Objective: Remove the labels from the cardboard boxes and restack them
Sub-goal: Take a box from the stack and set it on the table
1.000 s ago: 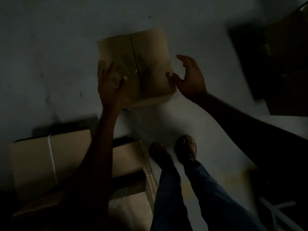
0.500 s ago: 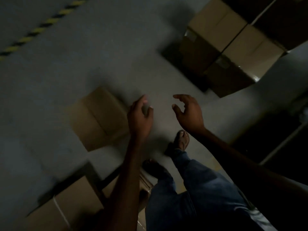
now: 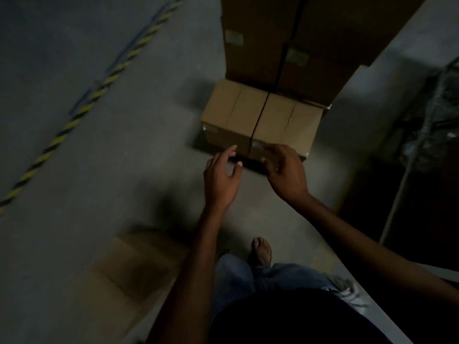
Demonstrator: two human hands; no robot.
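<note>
Concrete floor (image 3: 119, 175) bears cardboard boxes (image 3: 233, 115), with left hand (image 3: 221, 177), right hand (image 3: 285, 172) empty nearby.

Tan cardboard boxes (image 3: 260, 120); pale grey label (image 3: 233, 37) on a darker brown stacked box (image 3: 258, 45); grey concrete floor (image 3: 111, 182); yellow-and-black striped tape (image 3: 62, 137); faded blue jeans (image 3: 236, 276).

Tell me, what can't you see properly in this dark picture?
Head view:
- Labels on the tall stack: too small and dim to read.
- Front label on the low box: partly behind the right hand; touching or not, unclear.
- Lower-left box: blurred.
- Tall stack's top: cut off by the upper edge.
</note>
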